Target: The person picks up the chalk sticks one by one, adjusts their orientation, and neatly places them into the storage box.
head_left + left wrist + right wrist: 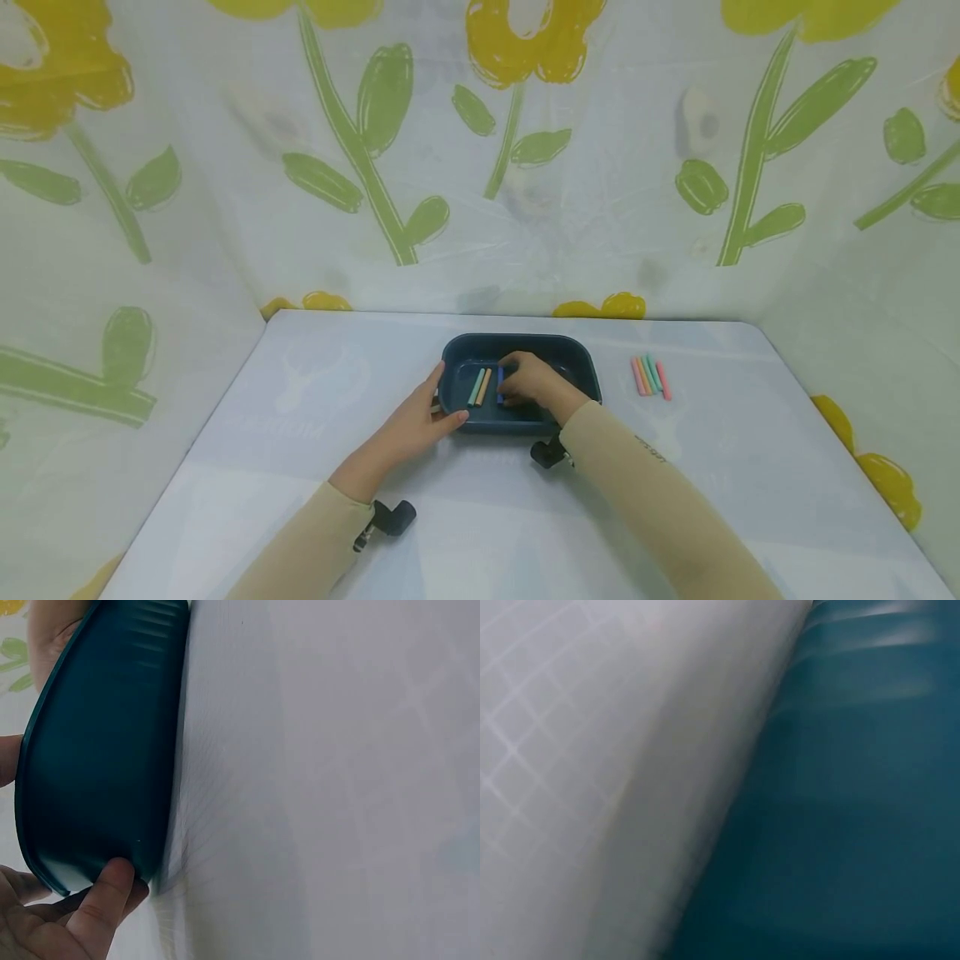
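Note:
A dark teal rectangular tray stands on the table. My left hand grips its left end, and in the left wrist view the fingers press on the outer wall of the tray. Inside, a green chalk stick and an orange chalk stick lie side by side. To their right, my right hand reaches over the front rim and pinches a blue chalk stick near its two ends, low over the tray floor. The right wrist view has only the tray's outer wall, with the hand out of sight.
Several chalk sticks in pink, orange and green lie in a row on the table, right of the tray. A flower-printed curtain borders the table at the back and both sides. Each wrist carries a small black camera.

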The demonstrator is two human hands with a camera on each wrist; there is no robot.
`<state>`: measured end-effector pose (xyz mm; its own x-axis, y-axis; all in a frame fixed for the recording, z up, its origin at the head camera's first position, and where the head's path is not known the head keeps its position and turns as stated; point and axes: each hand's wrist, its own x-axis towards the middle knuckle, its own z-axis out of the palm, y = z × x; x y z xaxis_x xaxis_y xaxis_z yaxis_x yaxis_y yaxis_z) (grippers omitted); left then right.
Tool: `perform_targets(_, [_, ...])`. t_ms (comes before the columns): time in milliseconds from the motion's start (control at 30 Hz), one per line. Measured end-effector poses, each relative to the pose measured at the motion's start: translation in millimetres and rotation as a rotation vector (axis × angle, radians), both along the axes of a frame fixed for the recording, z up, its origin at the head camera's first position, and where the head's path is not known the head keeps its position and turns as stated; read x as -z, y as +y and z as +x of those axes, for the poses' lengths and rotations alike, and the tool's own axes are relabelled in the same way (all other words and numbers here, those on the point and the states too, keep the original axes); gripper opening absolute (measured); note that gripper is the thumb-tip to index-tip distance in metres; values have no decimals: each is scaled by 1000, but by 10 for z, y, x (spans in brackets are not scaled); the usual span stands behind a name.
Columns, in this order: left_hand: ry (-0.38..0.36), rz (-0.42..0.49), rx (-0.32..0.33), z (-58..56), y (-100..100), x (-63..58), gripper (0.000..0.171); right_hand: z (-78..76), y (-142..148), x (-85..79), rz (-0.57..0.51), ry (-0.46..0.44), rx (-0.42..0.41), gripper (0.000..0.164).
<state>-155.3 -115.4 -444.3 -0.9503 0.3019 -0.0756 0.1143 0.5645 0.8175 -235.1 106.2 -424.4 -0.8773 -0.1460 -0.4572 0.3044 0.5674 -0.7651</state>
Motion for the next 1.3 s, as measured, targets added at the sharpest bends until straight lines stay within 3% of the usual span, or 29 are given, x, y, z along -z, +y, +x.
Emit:
perform_targets(367, [-5, -15, -2, 10, -2, 4, 97, -6, 42, -25, 28, 11, -7, 55])
perform_targets(633, [-6, -12, -15, 17, 4, 8, 96, 73, 161, -175, -61, 95, -41, 46])
perform_targets(1000, [-2, -11, -15, 30, 11, 14, 96, 185, 398, -418, -86, 176, -104, 44])
perform_targets(1300, [11, -10, -12, 35, 20, -9, 95, 282, 622, -611, -73, 247, -102, 46])
